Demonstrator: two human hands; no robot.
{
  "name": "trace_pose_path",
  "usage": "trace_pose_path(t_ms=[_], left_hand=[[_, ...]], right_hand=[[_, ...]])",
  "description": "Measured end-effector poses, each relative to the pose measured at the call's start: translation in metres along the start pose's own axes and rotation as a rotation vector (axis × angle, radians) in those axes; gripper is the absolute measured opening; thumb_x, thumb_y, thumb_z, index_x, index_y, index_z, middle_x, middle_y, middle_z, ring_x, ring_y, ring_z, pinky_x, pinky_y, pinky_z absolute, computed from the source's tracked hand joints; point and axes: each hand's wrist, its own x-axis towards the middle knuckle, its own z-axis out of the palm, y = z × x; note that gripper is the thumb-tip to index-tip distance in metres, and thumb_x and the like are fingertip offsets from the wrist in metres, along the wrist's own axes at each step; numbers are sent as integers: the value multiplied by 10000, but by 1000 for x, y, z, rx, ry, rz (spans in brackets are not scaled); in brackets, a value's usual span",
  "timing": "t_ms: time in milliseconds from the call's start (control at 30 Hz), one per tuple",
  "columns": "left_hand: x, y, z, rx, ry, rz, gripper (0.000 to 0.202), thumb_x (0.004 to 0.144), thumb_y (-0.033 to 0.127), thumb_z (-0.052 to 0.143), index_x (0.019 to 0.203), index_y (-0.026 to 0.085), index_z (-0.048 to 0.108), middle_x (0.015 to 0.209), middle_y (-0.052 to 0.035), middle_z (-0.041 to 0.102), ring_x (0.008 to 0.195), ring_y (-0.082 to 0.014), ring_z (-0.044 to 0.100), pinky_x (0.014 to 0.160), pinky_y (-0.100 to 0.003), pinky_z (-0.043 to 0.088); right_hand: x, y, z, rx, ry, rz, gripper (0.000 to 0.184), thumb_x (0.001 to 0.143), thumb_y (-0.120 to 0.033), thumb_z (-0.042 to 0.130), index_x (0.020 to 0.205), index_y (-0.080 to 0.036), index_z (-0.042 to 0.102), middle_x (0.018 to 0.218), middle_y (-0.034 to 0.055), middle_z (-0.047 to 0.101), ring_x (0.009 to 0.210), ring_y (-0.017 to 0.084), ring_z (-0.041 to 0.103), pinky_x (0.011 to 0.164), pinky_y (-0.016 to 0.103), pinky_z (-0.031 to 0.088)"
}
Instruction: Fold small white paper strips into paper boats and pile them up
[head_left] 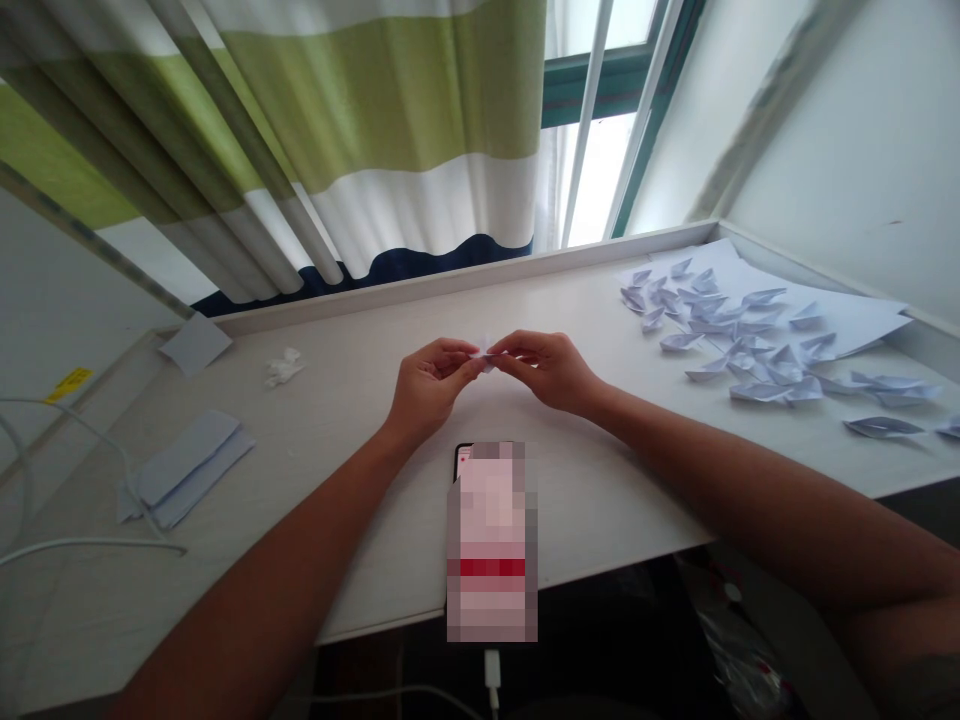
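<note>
Both hands meet over the middle of the white table, pinching one small folded white paper [487, 362] from its two sides. My left hand [433, 382] grips its left edge between thumb and fingertips. On the opposite edge, my right hand [549, 368] has thumb and fingers closed in the same way. The fingers cover much of the paper, so its full shape is hidden. Just in front of the hands lies a phone [491, 540], its screen blurred out.
Several folded paper boats [776, 390] spread over the table's right side, partly on large white sheets [847, 310]. At left are stacked paper pieces [191, 465], a square paper [196, 343], crumpled tissue [285, 367] and a white cable [90, 543]. A curtain [390, 110] hangs behind.
</note>
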Motion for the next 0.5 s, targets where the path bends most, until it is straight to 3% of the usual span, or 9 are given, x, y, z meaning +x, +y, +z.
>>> trace_pose_path(t_ms=[133,233,367,500], left_hand=[[0,-3,-2,98,-19,69,436,805,433,941,1176,240,818,923,-41,830,884,-206,785,889,-382,649],[0,-4,-3,169,-15,139,339,821,440,925,1088,246,847,1091,-74,834,996,-232,780,892,-381,654],[-1,-3,-4,248,-9,236,212,885,436,873,965,240,857,1036,-73,829,969,-221,768,861,-356,649],[-2,-2,-5,301,48,263,233,929,469,832,965,241,856,1019,-75,834,914,-214,765,840,-353,645]], right_hand=[[1,2,-2,10,-12,-8,234,1003,-445,720,1002,-230,812,992,54,846,926,224,781,865,430,650],[2,5,-2,47,-1,-11,228,991,-447,737,990,-227,797,1004,57,842,947,232,781,880,443,647],[1,7,-1,69,18,1,290,966,-511,773,982,-221,780,999,64,831,928,231,776,879,451,648],[1,5,1,95,60,49,352,910,-557,836,985,-219,772,968,65,821,885,229,780,864,452,655]])
